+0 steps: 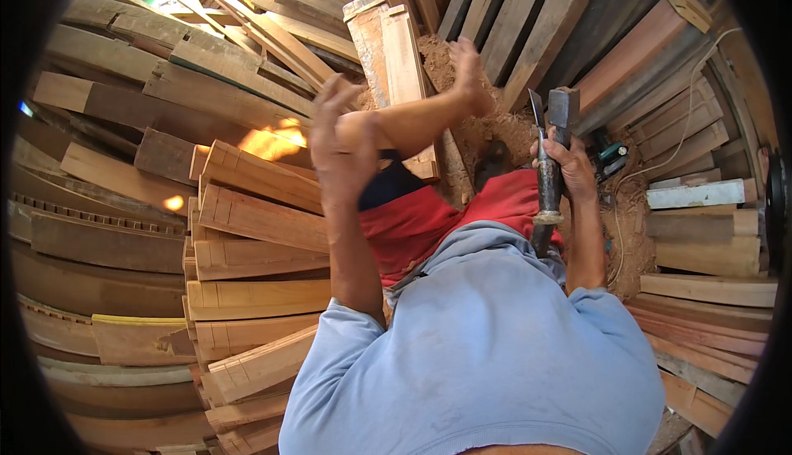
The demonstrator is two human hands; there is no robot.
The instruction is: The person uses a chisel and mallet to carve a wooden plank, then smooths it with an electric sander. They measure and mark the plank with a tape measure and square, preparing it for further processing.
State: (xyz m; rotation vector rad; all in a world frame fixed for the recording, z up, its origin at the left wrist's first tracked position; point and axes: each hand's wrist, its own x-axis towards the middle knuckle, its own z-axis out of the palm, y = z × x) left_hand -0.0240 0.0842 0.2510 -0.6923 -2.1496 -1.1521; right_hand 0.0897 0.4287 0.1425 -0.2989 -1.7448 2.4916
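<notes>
My right hand (pixel 575 166) grips a chisel (pixel 547 187) with a dark handle and metal ferrule together with a hammer (pixel 563 111) with a blocky metal head, both upright above my red shorts. My left hand (pixel 340 137), blurred, is raised by my bare knee with its fingers apart and loosely bent, holding nothing that I can see. Beyond my legs lies a pale wooden board (pixel 403 59) on a sawdust-covered plank (pixel 367 38); my bare foot is beside it.
Cut boards with marked lines (pixel 260 228) are stacked close at my left, before larger timber piles (pixel 107 224). More timber (pixel 709 290) lines the right side. A green power tool (pixel 610 155) and a pale cord (pixel 652 170) lie in sawdust beyond my right hand.
</notes>
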